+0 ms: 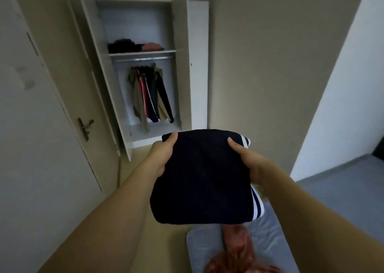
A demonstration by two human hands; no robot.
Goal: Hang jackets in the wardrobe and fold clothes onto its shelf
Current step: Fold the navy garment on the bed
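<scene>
A folded dark navy garment with white stripes along its right edge is held up in front of me. My left hand grips its left side, thumb on top. My right hand grips its right side the same way. Ahead stands the open wardrobe. Its shelf carries a black folded pile and a pink one. Under the shelf several jackets hang from the rail.
A closed door with a lever handle fills the left. A grey mattress lies below my arms with a rust-coloured garment on it. A white wall corner stands at the right.
</scene>
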